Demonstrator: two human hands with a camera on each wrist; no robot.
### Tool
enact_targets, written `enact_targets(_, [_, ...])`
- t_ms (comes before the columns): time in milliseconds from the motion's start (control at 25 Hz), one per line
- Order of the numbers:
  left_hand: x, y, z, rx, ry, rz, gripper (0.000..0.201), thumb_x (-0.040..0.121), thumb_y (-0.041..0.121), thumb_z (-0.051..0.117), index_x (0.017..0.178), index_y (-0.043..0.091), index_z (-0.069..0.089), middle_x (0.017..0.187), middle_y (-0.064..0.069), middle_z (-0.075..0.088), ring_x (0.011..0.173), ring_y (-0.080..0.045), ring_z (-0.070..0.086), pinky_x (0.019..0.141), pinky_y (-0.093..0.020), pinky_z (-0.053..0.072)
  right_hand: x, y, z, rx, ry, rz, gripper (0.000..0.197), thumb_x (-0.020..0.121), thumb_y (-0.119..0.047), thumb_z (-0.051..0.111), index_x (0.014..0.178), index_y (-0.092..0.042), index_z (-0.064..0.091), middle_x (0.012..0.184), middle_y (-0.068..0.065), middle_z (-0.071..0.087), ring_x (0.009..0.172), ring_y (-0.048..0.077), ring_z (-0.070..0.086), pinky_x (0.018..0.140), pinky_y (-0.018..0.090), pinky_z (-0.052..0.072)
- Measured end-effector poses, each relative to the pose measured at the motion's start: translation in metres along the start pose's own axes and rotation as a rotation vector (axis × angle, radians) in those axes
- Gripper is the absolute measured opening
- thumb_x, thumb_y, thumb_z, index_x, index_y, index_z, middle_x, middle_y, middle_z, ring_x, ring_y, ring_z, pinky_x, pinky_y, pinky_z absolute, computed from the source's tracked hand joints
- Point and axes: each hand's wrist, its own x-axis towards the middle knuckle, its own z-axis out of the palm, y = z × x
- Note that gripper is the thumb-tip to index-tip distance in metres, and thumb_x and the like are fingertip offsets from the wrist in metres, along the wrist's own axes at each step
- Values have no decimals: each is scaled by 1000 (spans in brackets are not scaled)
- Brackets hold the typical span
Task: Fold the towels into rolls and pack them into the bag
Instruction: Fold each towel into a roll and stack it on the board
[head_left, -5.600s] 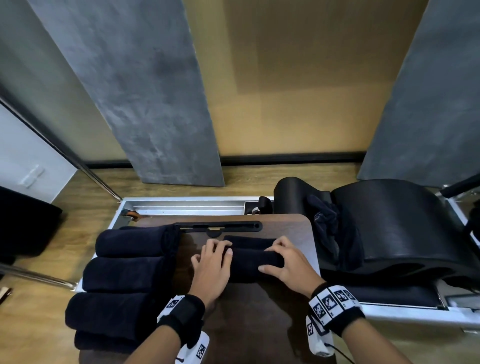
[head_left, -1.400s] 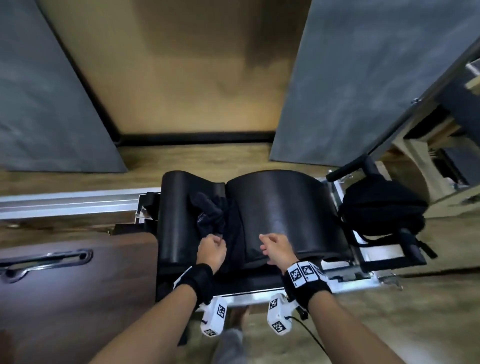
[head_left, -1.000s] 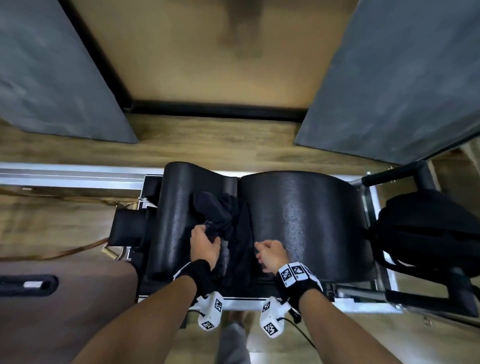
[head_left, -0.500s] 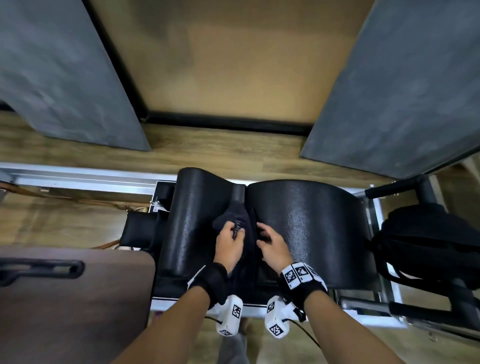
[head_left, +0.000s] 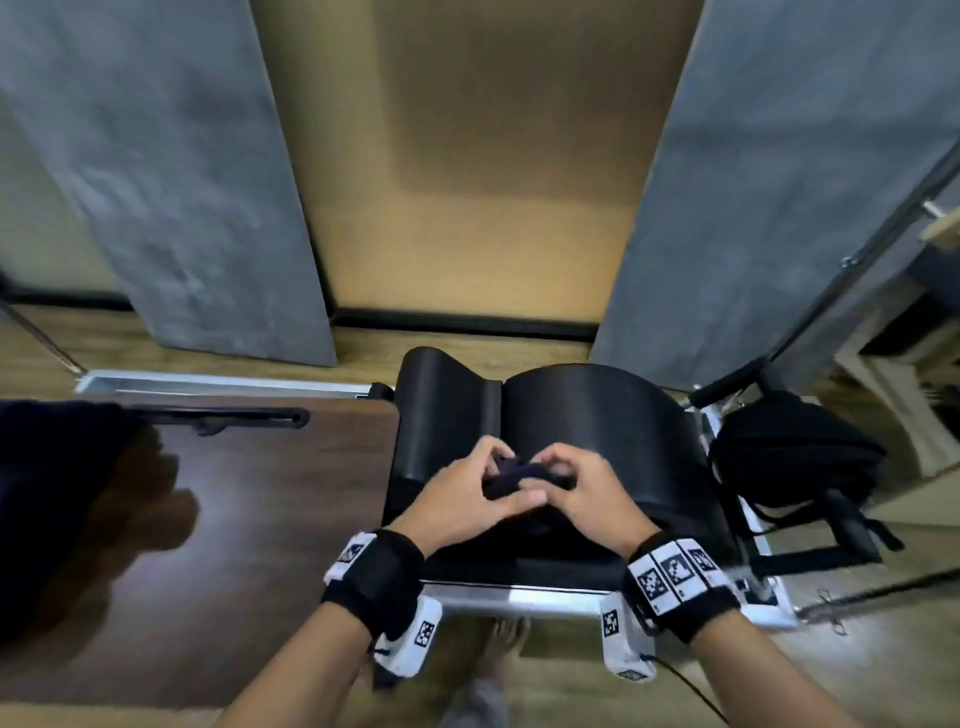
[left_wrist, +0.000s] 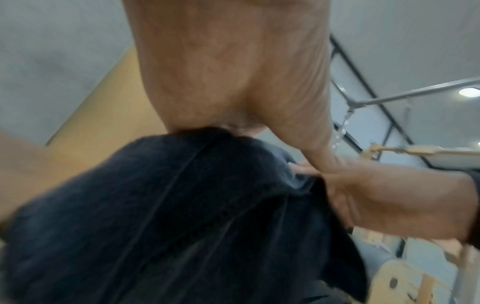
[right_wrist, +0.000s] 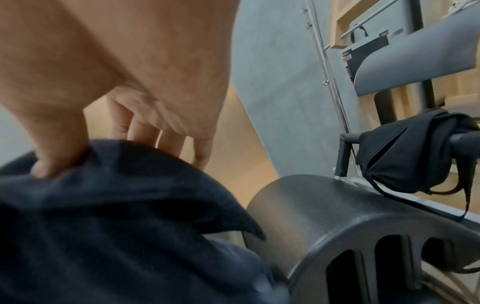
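A dark navy towel (head_left: 511, 475) hangs bunched between both hands, lifted above the black padded barrel (head_left: 587, 421). My left hand (head_left: 467, 496) grips its left part with curled fingers. Close beside it, my right hand (head_left: 579, 491) pinches the cloth. In the left wrist view the towel (left_wrist: 182, 216) drapes down under the left hand (left_wrist: 228, 82); in the right wrist view the thumb of the right hand (right_wrist: 109, 88) presses into the towel (right_wrist: 116, 216). A black bag (head_left: 795, 457) hangs on a bar at the right, also the bag (right_wrist: 405, 152). Rolled dark towels (head_left: 47, 467) lie at the far left.
A dark wooden board (head_left: 234, 519) with a slot handle lies left of the barrel. A metal frame (head_left: 519, 590) runs under the barrel. Grey panels and a tan wall stand behind. Other equipment (head_left: 914, 322) fills the far right. A bare foot (head_left: 501, 639) shows below.
Both hands have gathered the loose towel out of the groove of the barrel and lifted it, coming close together. The view has swung left, showing the board and rolled towels again.
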Motion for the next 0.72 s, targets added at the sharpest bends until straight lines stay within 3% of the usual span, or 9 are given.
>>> enact_targets(80, [-66, 10, -12, 52, 24, 60, 73, 66, 78, 84, 118, 44, 45, 100, 16, 61, 91, -3, 65, 81, -25, 54, -42, -35, 9, 5, 17, -66, 7, 94, -24, 77, 91, -19, 74, 78, 7, 76, 80, 30, 72, 79, 50, 57])
enact_targets(160, [-125, 19, -27, 11, 149, 154, 48, 76, 48, 91, 105, 37, 55, 97, 11, 61, 89, -10, 64, 79, -28, 53, -79, -72, 23, 13, -24, -130, 12, 99, -25, 71, 91, -17, 74, 78, 8, 75, 79, 31, 72, 76, 47, 57])
enact_targets(240, [-171, 27, -44, -10, 265, 246, 23, 83, 32, 89, 93, 29, 68, 97, 11, 63, 93, -13, 65, 82, -25, 51, -102, -102, 36, 20, -44, -182, 20, 104, -27, 65, 86, -20, 72, 76, 6, 72, 72, 23, 68, 72, 38, 52])
enact_targets(320, [-213, 34, -62, 22, 298, 304, 7, 90, 24, 84, 93, 24, 78, 101, 14, 66, 98, -13, 68, 89, -24, 51, -122, -132, 51, -9, -56, -218, 26, 106, -26, 60, 83, -19, 68, 73, 4, 66, 70, 13, 58, 70, 35, 45])
enact_targets(440, [-259, 35, -86, 111, 326, 355, 3, 95, 15, 77, 97, 14, 80, 98, 8, 65, 94, -11, 66, 88, -26, 51, -143, -167, 79, -53, -69, -261, 27, 108, -19, 56, 85, -6, 62, 75, 8, 59, 73, 14, 51, 74, 45, 44])
enact_targets(520, [-279, 36, -101, 75, 375, 354, 12, 103, 16, 68, 95, 11, 75, 88, 3, 66, 84, -13, 65, 78, -31, 50, -157, -187, 99, -1, -50, -279, 24, 109, -22, 53, 93, -6, 60, 83, 10, 62, 78, 19, 55, 80, 49, 48])
enact_targets(600, [-295, 38, -111, 15, 416, 307, 26, 111, 29, 54, 89, 18, 64, 80, 4, 64, 77, -14, 63, 71, -34, 47, -171, -206, 118, 87, -84, -281, 19, 105, -38, 60, 108, -20, 58, 94, -1, 69, 89, 9, 66, 85, 39, 53])
enact_targets(680, [-314, 37, -124, -24, 430, 258, 33, 111, 46, 47, 86, 26, 54, 75, 1, 62, 71, -13, 62, 66, -36, 46, -183, -225, 143, 41, -110, -293, 38, 94, -45, 74, 121, -34, 50, 103, -8, 70, 96, 6, 70, 85, 29, 57])
enact_targets(720, [-323, 35, -133, -24, 417, 245, 34, 107, 56, 49, 88, 28, 52, 76, 2, 64, 70, -11, 64, 65, -37, 48, -186, -233, 155, -27, -89, -313, 46, 90, -35, 77, 124, -38, 46, 100, -8, 68, 91, 8, 69, 82, 32, 56])
